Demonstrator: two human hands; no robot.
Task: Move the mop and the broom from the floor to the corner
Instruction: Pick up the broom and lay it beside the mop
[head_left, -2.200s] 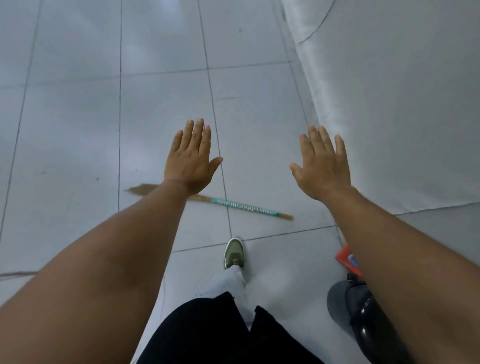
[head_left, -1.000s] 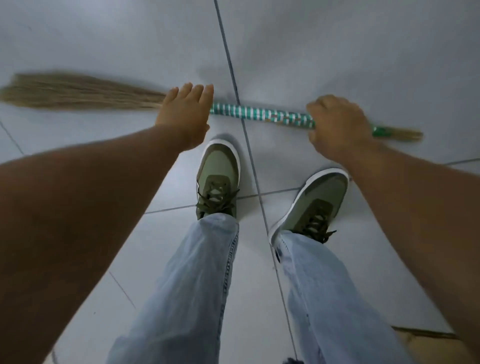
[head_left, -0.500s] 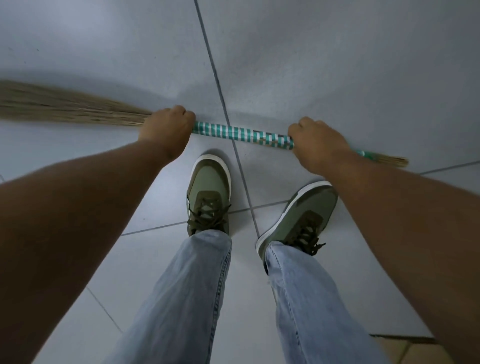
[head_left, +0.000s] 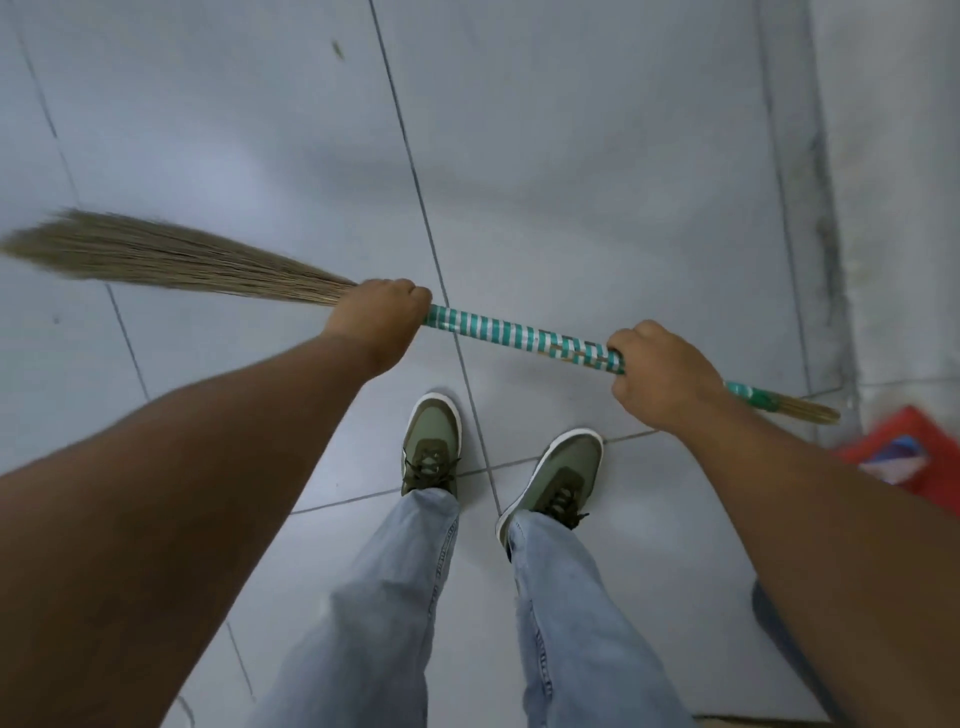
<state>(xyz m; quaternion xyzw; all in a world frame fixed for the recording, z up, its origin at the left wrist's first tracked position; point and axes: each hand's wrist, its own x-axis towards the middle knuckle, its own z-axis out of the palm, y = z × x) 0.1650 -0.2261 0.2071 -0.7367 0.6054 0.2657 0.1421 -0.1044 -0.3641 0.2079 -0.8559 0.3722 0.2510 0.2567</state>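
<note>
Head view: we are clenching both left hand and right hand around the broom, spreading grips to balance it.

Straw broom with a green-and-white striped taped handle held roughly level across the body, above the grey tiled floor. Left hand closed round the handle where the tan bristles start; bristles fan out to the left, a bit blurred. Right hand closed round the handle near its far end, bare straw stub sticking out past it. Olive-green lace-up sneakers with white soles planted below the handle, light blue jeans above them. Red packet-like object on the floor at right, blurred, partly behind the right forearm.
</note>
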